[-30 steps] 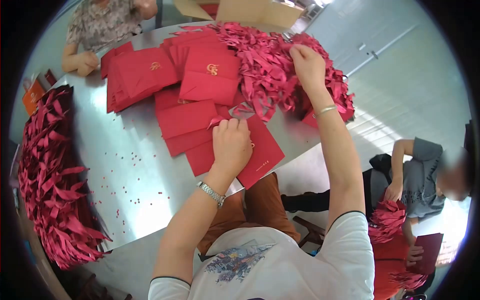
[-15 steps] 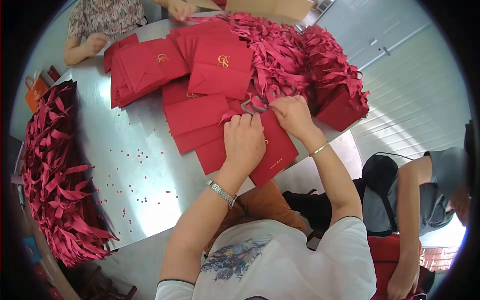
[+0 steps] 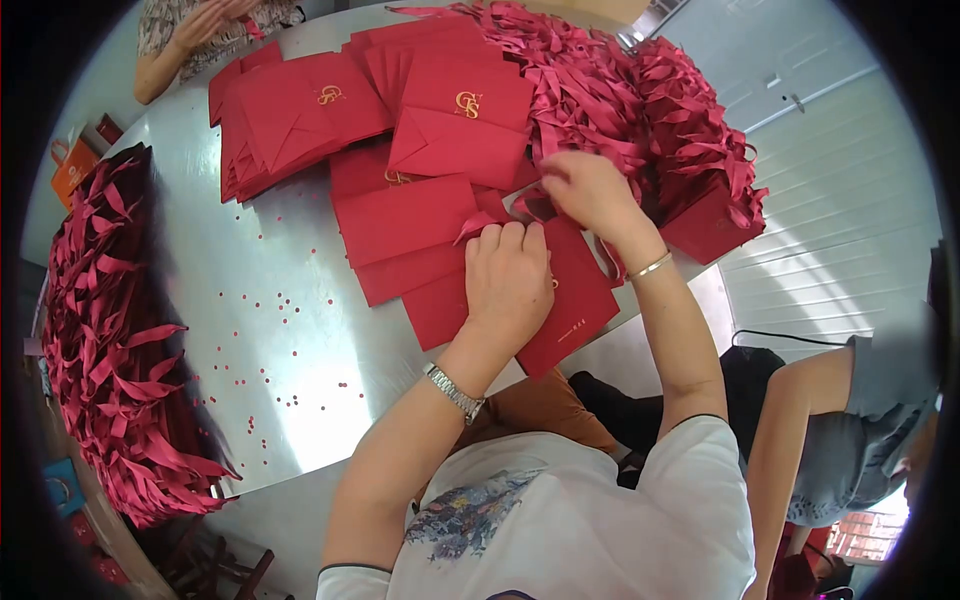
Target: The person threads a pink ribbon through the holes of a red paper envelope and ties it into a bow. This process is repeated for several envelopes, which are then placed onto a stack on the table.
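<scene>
A flat red bag (image 3: pixel 570 310) with small print lies at the table's near edge. My left hand (image 3: pixel 508 270) rests on its upper left part, fingers curled over its top edge beside a ribbon end; what the fingers grip is hidden. Just above and to the right is my right hand (image 3: pixel 590 195), its fingers bent together near dark red ribbon (image 3: pixel 532 204); whatever lies between them cannot be made out. More red bags (image 3: pixel 405 220) lie flat to the left, and a bag with a gold logo (image 3: pixel 463 125) sits above them.
Piles of red ribbons (image 3: pixel 585 90) stand behind my right hand, with a ribboned row of bags (image 3: pixel 700 150) beside them. Another long row (image 3: pixel 120 350) lines the left side of the metal table (image 3: pixel 270 420). Red dots are scattered there. One person is across the table, another at right.
My right hand has lifted slightly up and away from the bag's top edge. A ribbon now hangs below it. The person across has brought both hands together. The view has shifted a little.
</scene>
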Motion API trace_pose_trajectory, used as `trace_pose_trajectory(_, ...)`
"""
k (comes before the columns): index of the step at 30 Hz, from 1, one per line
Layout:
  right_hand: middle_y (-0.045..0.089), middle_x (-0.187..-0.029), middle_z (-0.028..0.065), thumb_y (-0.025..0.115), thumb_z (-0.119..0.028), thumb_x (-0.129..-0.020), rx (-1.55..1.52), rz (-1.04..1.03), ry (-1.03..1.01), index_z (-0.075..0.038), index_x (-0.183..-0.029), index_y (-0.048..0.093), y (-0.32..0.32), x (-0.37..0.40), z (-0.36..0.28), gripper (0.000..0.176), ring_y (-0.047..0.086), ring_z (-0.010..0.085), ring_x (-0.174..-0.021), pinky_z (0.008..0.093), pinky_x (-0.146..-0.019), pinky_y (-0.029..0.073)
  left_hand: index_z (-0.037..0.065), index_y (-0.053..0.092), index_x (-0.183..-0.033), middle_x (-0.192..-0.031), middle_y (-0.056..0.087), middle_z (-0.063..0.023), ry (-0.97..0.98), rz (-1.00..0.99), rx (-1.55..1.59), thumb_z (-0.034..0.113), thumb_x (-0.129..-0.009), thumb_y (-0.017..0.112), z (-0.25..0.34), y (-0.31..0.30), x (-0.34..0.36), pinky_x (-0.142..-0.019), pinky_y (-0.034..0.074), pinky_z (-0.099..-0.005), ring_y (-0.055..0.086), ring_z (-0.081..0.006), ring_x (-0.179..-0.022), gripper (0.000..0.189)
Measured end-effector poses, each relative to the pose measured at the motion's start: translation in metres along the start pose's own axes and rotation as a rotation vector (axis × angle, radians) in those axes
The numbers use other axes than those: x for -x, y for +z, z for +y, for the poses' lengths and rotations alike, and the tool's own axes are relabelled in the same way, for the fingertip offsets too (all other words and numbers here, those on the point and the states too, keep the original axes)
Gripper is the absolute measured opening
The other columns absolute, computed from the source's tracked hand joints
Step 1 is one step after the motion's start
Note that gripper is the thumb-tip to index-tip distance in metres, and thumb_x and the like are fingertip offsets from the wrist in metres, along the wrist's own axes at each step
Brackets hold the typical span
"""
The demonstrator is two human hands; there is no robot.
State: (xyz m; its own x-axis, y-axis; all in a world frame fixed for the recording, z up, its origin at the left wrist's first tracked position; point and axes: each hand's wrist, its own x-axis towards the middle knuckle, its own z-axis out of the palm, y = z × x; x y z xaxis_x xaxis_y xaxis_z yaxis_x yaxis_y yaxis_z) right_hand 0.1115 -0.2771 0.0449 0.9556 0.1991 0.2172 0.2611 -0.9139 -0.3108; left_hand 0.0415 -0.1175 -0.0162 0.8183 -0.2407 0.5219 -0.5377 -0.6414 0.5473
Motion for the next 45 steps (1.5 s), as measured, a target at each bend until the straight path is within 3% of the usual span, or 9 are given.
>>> trace_pose_trajectory(5,0.065,-0.072,0.0148,0.068,-0.023,-0.08,0.111,-0.297,0.336,0.001,-0.086,0.068,-0.007,-0.008,-0.005,0.025,0.065,0.0247,-0.061,0.0384,-0.058,0.05,0.002,0.064,-0.106,-0.092,0.059,-0.01,-0.036,-0.044,0.01,0.016,-0.08,0.067,0.003,-0.001,-0.001,-0.075,0.041,-0.0406,0.054,-0.028,-0.089,0.03)
trace_pose_trajectory(9,0.065,-0.07,0.0124,0.074,-0.02,-0.076,0.073,-0.183,0.126,0.0,-0.083,0.068,0.014,-0.007,0.026,0.022,0.062,0.0191,-0.056,0.0341,-0.055,0.049,0.002,0.064,-0.107,-0.094,0.06,-0.0097,-0.055,-0.031,0.023,0.015,-0.079,0.067,0.003,0.0,-0.002,-0.077,0.041,-0.0407,0.054,-0.0282,-0.091,0.03)
trace_pose_trajectory(15,0.062,-0.066,0.003,0.071,-0.007,-0.079,-0.343,-0.24,0.346,0.001,-0.085,0.064,0.007,0.008,0.026,0.011,0.056,0.0092,-0.056,0.0248,-0.051,0.045,0.003,0.063,-0.107,-0.096,0.061,-0.0101,-0.073,-0.054,0.057,0.015,-0.079,0.068,0.0,-0.001,-0.004,-0.079,0.042,-0.0423,0.055,-0.0293,-0.092,0.031)
trace_pose_trajectory(23,0.063,-0.076,0.0003,0.069,-0.005,-0.086,-0.691,0.274,0.419,0.001,-0.091,0.062,-0.004,0.062,0.003,0.011,0.057,0.0052,-0.068,0.0214,-0.061,0.046,0.005,0.064,-0.091,-0.085,0.061,-0.0103,-0.133,0.023,0.231,0.007,-0.067,0.077,-0.006,-0.001,-0.008,-0.075,0.045,-0.0408,0.056,-0.0307,-0.083,0.027)
trace_pose_trajectory(30,0.066,-0.08,0.0096,0.077,-0.003,-0.07,-0.186,0.371,-0.157,-0.004,-0.085,0.064,0.02,0.128,-0.019,0.019,0.064,0.0287,-0.072,0.0366,-0.063,0.052,0.004,0.063,-0.087,-0.082,0.06,-0.0099,-0.145,-0.039,0.291,0.003,-0.069,0.075,-0.002,-0.011,-0.01,-0.075,0.045,-0.0389,0.056,-0.0302,-0.083,0.022)
trace_pose_trajectory(35,0.066,-0.08,0.0082,0.077,-0.004,-0.069,-0.259,0.468,-0.139,-0.005,-0.084,0.064,0.042,0.14,-0.018,0.02,0.064,0.027,-0.074,0.0366,-0.066,0.05,0.003,0.057,-0.081,-0.076,0.058,-0.0104,0.079,-0.11,0.227,0.0,-0.069,0.071,0.003,-0.022,-0.008,-0.068,0.046,-0.0395,0.056,-0.0317,-0.073,0.019)
trace_pose_trajectory(43,0.066,-0.08,0.0097,0.076,-0.006,-0.074,-0.4,0.527,-0.158,-0.005,-0.085,0.065,0.038,0.141,-0.019,0.016,0.064,0.0287,-0.072,0.037,-0.065,0.052,-0.002,0.063,-0.106,-0.094,0.068,-0.0129,-0.195,-0.428,0.321,0.004,-0.086,0.063,0.007,-0.039,-0.007,-0.077,0.05,-0.0307,0.065,-0.0193,-0.085,0.021)
trace_pose_trajectory(44,0.066,-0.08,0.0103,0.075,-0.007,-0.075,-0.465,0.497,-0.069,-0.005,-0.086,0.066,0.036,0.141,-0.021,0.015,0.064,0.0292,-0.073,0.0371,-0.064,0.052,-0.001,0.065,-0.1,-0.09,0.066,-0.0188,-0.204,-0.391,0.348,0.008,-0.084,0.059,0.01,-0.039,-0.005,-0.077,0.05,-0.0393,0.065,-0.0335,-0.085,0.019)
trace_pose_trajectory(45,0.067,-0.081,0.0109,0.075,-0.008,-0.076,-0.53,0.46,0.026,-0.005,-0.086,0.066,0.034,0.142,-0.024,0.014,0.064,0.0297,-0.073,0.0372,-0.064,0.052,-0.001,0.065,-0.1,-0.09,0.066,-0.0188,-0.221,-0.39,0.333,0.008,-0.084,0.059,0.013,-0.039,-0.003,-0.077,0.05,-0.0393,0.065,-0.0335,-0.085,0.019)
